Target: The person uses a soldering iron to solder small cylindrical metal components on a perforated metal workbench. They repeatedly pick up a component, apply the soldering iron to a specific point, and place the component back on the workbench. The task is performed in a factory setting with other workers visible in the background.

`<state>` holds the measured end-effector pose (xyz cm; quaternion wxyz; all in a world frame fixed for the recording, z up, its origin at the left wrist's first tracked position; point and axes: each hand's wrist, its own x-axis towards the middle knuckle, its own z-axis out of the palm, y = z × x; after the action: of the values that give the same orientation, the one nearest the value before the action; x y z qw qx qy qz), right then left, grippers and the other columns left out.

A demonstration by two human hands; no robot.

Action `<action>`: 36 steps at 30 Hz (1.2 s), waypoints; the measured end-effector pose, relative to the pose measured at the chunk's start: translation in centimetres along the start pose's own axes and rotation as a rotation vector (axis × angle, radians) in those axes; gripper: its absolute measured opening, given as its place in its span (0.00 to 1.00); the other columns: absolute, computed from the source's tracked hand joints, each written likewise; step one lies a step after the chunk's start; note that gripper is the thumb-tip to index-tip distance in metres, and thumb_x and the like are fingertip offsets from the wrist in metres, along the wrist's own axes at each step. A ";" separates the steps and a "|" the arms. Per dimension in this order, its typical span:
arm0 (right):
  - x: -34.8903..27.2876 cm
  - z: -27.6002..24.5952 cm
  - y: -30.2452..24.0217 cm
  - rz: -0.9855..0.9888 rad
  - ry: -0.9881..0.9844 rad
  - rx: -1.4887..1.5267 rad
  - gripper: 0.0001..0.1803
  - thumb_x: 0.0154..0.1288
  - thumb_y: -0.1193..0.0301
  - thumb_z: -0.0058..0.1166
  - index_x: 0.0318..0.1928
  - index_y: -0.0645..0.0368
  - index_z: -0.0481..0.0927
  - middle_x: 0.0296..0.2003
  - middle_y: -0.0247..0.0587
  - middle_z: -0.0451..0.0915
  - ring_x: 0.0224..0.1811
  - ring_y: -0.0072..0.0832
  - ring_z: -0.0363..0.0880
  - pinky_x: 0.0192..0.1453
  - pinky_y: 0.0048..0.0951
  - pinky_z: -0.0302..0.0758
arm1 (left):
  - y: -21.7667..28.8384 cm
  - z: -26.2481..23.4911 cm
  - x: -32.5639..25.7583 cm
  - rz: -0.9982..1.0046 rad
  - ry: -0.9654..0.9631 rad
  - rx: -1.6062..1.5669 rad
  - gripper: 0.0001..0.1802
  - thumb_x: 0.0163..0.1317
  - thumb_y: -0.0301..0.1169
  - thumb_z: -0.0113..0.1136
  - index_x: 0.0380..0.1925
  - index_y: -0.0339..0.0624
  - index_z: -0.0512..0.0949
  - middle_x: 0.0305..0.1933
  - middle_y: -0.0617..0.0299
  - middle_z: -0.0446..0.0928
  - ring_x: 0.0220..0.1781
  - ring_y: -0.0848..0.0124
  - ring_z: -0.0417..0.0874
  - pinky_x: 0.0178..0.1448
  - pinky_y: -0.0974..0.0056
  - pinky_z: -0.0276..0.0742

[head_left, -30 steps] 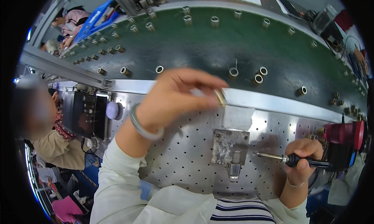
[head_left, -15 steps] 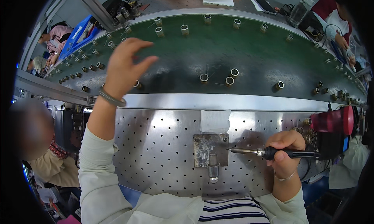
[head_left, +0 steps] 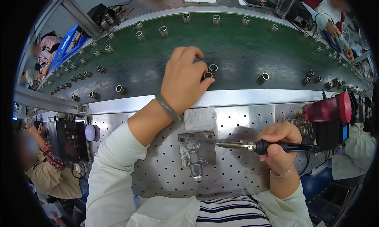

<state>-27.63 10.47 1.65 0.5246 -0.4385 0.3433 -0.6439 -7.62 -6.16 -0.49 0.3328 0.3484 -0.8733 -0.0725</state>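
My left hand (head_left: 184, 76) is over the green belt, its thumb and forefinger curved apart around a small metal cylinder (head_left: 208, 75). I cannot see whether they touch it. A second cylinder (head_left: 213, 68) stands just behind it. The palm hides the belt below. In my right hand (head_left: 281, 142) is a soldering iron (head_left: 260, 146), gripped by its black handle with the tip pointing left. That tip is close to the right edge of a worn square metal plate (head_left: 185, 142). A shiny round metal post (head_left: 195, 168) lies over the plate's near edge.
Many more cylinders, such as one (head_left: 264, 77), stand along the belt (head_left: 237, 41). A white paper pad (head_left: 199, 118) lies on the perforated metal bench (head_left: 158, 171). At right are a red funnel-shaped holder (head_left: 327, 108) and a black box (head_left: 333, 130). Other people sit at both sides.
My left hand has moved right and nearer to the pair of cylinders on the belt. The view has shifted a little; the soldering iron stays beside the plate in my right hand.
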 end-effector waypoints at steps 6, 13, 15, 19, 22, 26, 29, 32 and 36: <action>0.0 0.1 -0.3 -0.025 0.001 0.027 0.10 0.51 0.79 0.63 0.32 0.67 0.75 0.22 0.44 0.77 0.19 0.23 0.76 0.26 0.20 0.73 | 1.6 -7.0 -2.4 -0.440 -0.467 -0.882 0.10 0.46 0.26 0.69 0.32 0.39 0.83 0.43 0.58 0.74 0.45 0.68 0.73 0.48 0.65 0.68; -0.4 0.7 0.3 0.033 0.000 -0.024 0.10 0.50 0.79 0.64 0.31 0.66 0.75 0.22 0.42 0.76 0.19 0.23 0.76 0.25 0.21 0.72 | 1.9 -6.9 -6.7 -0.655 -0.707 -1.517 0.15 0.47 0.20 0.66 0.38 0.32 0.82 0.43 0.52 0.75 0.46 0.65 0.74 0.52 0.65 0.69; -0.5 0.6 0.4 0.042 -0.028 0.004 0.10 0.50 0.80 0.64 0.31 0.67 0.75 0.22 0.42 0.77 0.19 0.24 0.76 0.25 0.21 0.72 | 2.4 -6.8 -7.2 -0.699 -0.705 -1.578 0.15 0.48 0.20 0.65 0.39 0.30 0.82 0.44 0.51 0.75 0.47 0.66 0.74 0.52 0.66 0.69; -0.7 0.9 0.5 0.061 -0.078 0.062 0.10 0.48 0.81 0.63 0.32 0.69 0.77 0.22 0.42 0.77 0.19 0.26 0.76 0.25 0.22 0.72 | 3.0 -6.7 -7.8 -0.735 -0.626 -1.607 0.15 0.48 0.18 0.65 0.39 0.28 0.81 0.46 0.51 0.73 0.47 0.66 0.75 0.53 0.66 0.70; -0.6 0.7 0.9 0.022 -0.143 0.012 0.11 0.46 0.82 0.64 0.33 0.70 0.78 0.23 0.44 0.78 0.19 0.27 0.76 0.25 0.23 0.71 | 3.4 -6.3 -7.9 -0.716 -0.505 -1.649 0.15 0.46 0.16 0.65 0.38 0.28 0.81 0.46 0.50 0.73 0.46 0.65 0.77 0.52 0.66 0.72; -0.5 0.4 1.2 -0.036 -0.188 -0.049 0.12 0.45 0.83 0.64 0.33 0.70 0.78 0.23 0.45 0.78 0.19 0.27 0.75 0.24 0.23 0.70 | 3.8 -6.1 -7.8 -0.711 -0.411 -1.680 0.15 0.43 0.14 0.67 0.35 0.30 0.81 0.45 0.48 0.73 0.42 0.65 0.79 0.49 0.67 0.76; -0.4 0.5 1.1 -0.025 -0.187 -0.031 0.12 0.44 0.83 0.64 0.33 0.71 0.78 0.23 0.46 0.78 0.19 0.28 0.74 0.23 0.23 0.69 | 3.5 -6.4 -7.7 -0.672 -0.448 -1.630 0.12 0.43 0.13 0.67 0.31 0.32 0.82 0.43 0.48 0.74 0.41 0.65 0.79 0.47 0.68 0.76; -0.4 0.3 1.3 -0.046 -0.205 -0.028 0.13 0.44 0.84 0.64 0.34 0.71 0.78 0.22 0.46 0.78 0.18 0.28 0.74 0.23 0.23 0.69 | 3.4 -6.3 -7.8 -0.654 -0.451 -1.607 0.11 0.42 0.13 0.67 0.28 0.33 0.82 0.41 0.48 0.75 0.41 0.66 0.79 0.47 0.68 0.76; -0.3 0.1 1.3 -0.054 -0.234 -0.009 0.13 0.45 0.84 0.63 0.35 0.71 0.77 0.23 0.46 0.78 0.18 0.28 0.74 0.23 0.23 0.69 | 3.5 -6.3 -7.9 -0.653 -0.447 -1.612 0.11 0.41 0.13 0.67 0.27 0.34 0.82 0.41 0.48 0.75 0.40 0.65 0.79 0.48 0.67 0.75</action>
<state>-27.00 10.45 0.43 0.5416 -0.5223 0.2708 -0.6004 -1.36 2.26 1.42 0.2614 0.2177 -0.4593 -0.8206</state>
